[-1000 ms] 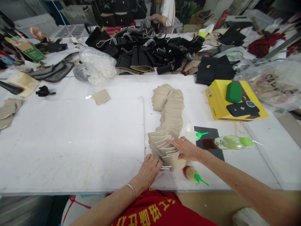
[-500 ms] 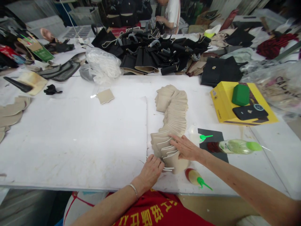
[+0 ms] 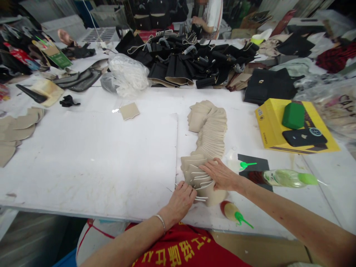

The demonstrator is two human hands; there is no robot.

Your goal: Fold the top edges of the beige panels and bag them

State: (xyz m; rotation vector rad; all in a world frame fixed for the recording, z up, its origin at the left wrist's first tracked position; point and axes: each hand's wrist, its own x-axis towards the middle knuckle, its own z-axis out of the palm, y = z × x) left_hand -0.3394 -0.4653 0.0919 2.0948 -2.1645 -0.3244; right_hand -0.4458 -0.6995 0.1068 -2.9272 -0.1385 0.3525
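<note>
A long row of overlapping beige pieces (image 3: 213, 129), which look like leather with pale edges, curves down the table towards me. At its near end, my right hand (image 3: 222, 175) lies over several fanned pieces, fingers on the far side and thumb on the near side, gripping them. Just left of that end, my left hand (image 3: 182, 200) is closed with its fingers curled down. Thin white ends stick out on both sides of it; what it holds is mostly hidden under the fingers. A glue bottle (image 3: 230, 210) with a green nozzle lies close by.
A second bottle with a green nozzle (image 3: 246, 165) and a clear bottle (image 3: 287, 178) lie right, by a dark sheet (image 3: 254, 162). A yellow box (image 3: 269, 137) carries a green block and phone. Black bags (image 3: 183, 66) are heaped behind. Another person (image 3: 213, 18) works beyond.
My right hand has drawn the fanned pieces under it closer together and tilted them a little. My left hand stays by the near end. The whole view has shifted slightly.
</note>
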